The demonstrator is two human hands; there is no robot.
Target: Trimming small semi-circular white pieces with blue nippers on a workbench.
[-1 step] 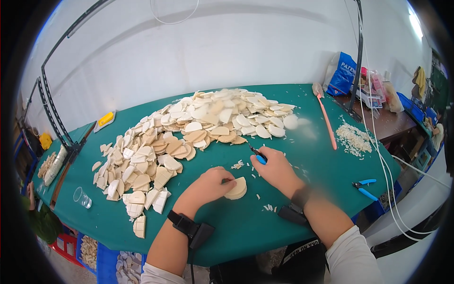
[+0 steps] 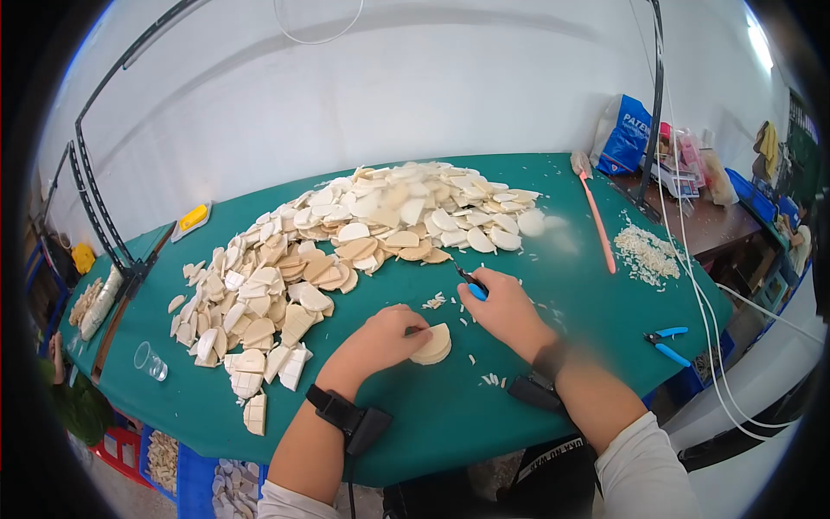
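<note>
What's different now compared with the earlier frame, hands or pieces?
Nothing visibly changed: the left hand still presses the stack of half-round pieces, and the right hand still holds the blue-handled cutter beside it. The big pile looks the same.

The pile of cut pieces (image 2: 346, 242) lies on the table (image 2: 450, 415), behind the hands; spare pliers (image 2: 666, 341) lie right.

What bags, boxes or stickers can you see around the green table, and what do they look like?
Blue bag: far right end of the table against the wall, upright, soft plastic, blue with white print.
Clear packets: on the brown side table right of the bag, see-through with pinkish contents, too small to tell more.
Yellow flat thing: far left part of the table, a rectangle with a pale rim; whether it is a label is unclear.
</note>
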